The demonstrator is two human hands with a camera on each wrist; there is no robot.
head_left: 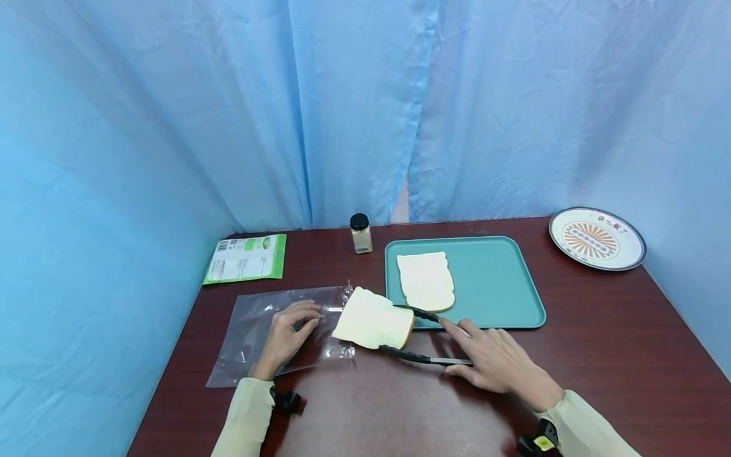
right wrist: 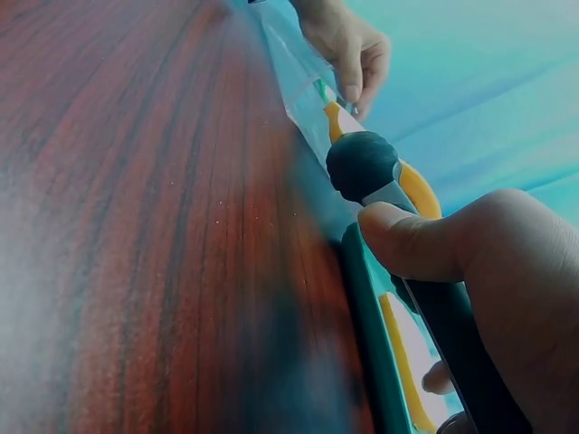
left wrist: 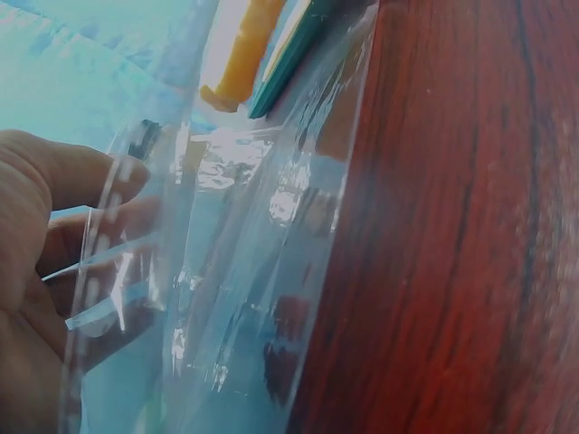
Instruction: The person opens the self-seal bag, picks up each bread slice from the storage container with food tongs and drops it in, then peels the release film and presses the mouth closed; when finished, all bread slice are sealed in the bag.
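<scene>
My left hand (head_left: 290, 333) pinches the upper film of a clear plastic bag (head_left: 245, 330) lying on the table, lifting it near the mouth. In the left wrist view the film (left wrist: 217, 271) runs between thumb and fingers. My right hand (head_left: 493, 362) grips black-tipped tongs (head_left: 407, 354), whose two tips clasp a white bread slice (head_left: 374, 319) from its sides. The slice's left end is at the bag's mouth; I cannot tell whether it is inside. Its brown crust (left wrist: 249, 59) shows by the film. Another bread slice (head_left: 425, 280) lies on a teal tray (head_left: 497, 285).
A small jar with a black lid (head_left: 361, 233) stands behind the bag. At the back left lies a green and white packet (head_left: 245, 259). A patterned plate (head_left: 598, 239) sits at the back right, near the blue curtain (head_left: 365, 114) around the table.
</scene>
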